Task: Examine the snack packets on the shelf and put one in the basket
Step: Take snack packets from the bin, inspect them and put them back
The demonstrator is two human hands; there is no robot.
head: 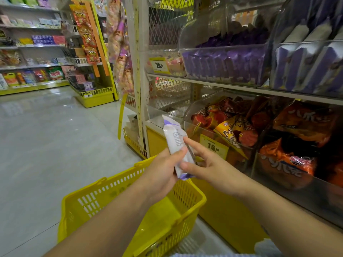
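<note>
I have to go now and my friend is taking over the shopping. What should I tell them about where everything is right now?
Left hand: gripping the lower part of a white and purple snack packet, held upright above the basket.
Right hand: fingers touching the packet's right edge, helping to turn or read it.
Yellow basket: hangs below the hands; the part in view looks empty.
Done: one packet taken and being examined.
Left: decide on it, then drop it in the basket. More purple packets sit in the upper shelf bin.
</note>
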